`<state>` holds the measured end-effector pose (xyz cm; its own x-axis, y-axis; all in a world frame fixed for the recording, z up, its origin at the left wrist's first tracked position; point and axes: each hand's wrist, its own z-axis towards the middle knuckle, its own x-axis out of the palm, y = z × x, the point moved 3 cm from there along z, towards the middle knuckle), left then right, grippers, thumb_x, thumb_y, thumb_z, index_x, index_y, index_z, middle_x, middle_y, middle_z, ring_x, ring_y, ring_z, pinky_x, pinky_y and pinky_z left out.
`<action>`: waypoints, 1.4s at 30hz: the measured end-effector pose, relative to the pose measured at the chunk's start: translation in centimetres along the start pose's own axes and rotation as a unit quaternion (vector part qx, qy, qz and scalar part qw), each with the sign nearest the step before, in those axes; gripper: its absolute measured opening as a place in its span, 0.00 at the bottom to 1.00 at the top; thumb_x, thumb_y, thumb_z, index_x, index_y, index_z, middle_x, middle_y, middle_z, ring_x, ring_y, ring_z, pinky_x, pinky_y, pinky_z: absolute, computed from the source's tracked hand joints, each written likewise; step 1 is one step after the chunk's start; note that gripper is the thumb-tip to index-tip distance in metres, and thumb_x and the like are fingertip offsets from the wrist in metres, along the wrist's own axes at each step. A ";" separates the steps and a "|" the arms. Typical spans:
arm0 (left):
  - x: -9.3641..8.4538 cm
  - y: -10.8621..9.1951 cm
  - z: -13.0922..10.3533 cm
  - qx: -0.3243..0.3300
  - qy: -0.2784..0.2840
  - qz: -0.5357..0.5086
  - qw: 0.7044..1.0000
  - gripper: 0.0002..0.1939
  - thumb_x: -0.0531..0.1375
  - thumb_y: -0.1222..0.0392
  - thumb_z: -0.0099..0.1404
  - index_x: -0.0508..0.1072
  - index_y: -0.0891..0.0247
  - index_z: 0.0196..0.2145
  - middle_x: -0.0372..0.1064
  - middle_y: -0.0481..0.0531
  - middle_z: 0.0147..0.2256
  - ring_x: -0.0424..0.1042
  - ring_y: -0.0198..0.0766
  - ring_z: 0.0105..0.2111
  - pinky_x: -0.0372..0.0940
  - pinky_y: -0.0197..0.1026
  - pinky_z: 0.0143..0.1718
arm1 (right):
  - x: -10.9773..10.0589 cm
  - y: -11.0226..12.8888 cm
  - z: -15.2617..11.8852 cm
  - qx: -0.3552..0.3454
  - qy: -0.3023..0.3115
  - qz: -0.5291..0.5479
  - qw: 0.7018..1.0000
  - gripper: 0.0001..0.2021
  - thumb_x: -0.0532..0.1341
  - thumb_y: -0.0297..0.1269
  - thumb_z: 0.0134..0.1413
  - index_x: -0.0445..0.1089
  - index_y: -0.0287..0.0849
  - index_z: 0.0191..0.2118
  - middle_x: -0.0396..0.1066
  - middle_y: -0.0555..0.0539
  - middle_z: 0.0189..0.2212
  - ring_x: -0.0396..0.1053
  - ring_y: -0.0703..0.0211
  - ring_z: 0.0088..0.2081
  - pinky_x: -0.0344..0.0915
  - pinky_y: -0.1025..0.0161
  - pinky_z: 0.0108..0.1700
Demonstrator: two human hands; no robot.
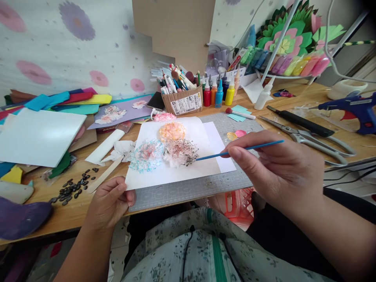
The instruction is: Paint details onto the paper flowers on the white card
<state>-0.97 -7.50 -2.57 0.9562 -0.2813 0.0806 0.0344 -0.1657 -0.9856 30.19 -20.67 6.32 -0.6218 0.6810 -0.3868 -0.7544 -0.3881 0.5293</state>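
My right hand (273,168) pinches a thin blue paintbrush (249,148). Its tip meets the right edge of a crumpled tissue flower (180,152) with black-tinted edges. That flower sits on a white sheet of paper (164,180), beside a blue-edged flower (147,154) and an orange one (172,131); a pink one (164,116) shows at the sheet's far edge. My left hand (107,201) grips the sheet's near left corner between thumb and fingers. Under the sheet lies a grey cutting mat (190,195).
Black pebbles (70,190), a wooden stick (105,174) and coloured sheets (70,98) lie left. A cardboard box of pens (183,102) and paint bottles (219,94) stand behind. Right are scissors (305,137), a black-handled cutter (305,122) and a blue glue gun (352,109).
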 end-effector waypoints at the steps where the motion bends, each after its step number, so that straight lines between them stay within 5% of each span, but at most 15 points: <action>1: 0.0 0.1 0.0 0.001 0.001 0.000 1.000 0.19 0.72 0.52 0.46 0.68 0.65 0.18 0.65 0.48 0.14 0.63 0.33 0.14 0.60 0.32 0.16 | -0.1 -0.1 -0.1 0.011 -0.003 0.004 1.000 0.03 0.63 0.35 0.56 0.70 0.44 0.32 0.75 0.55 0.26 0.70 0.69 0.25 0.63 0.68 0.27; 42: -0.3 0.6 -0.1 0.009 0.005 -0.018 1.000 0.16 0.70 0.55 0.49 0.68 0.65 0.20 0.66 0.49 0.14 0.63 0.33 0.14 0.60 0.32 0.16 | 0.3 0.5 -0.8 -0.025 0.039 0.029 0.998 0.03 0.63 0.30 0.55 0.70 0.44 0.35 0.75 0.50 0.30 0.74 0.61 0.32 0.69 0.61 0.36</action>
<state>-1.25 -7.56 -3.13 0.9513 -0.2850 0.1172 0.0736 -0.1592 -0.9845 29.43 -21.17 5.87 -0.6785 0.6061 -0.4150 -0.7243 -0.4577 0.5157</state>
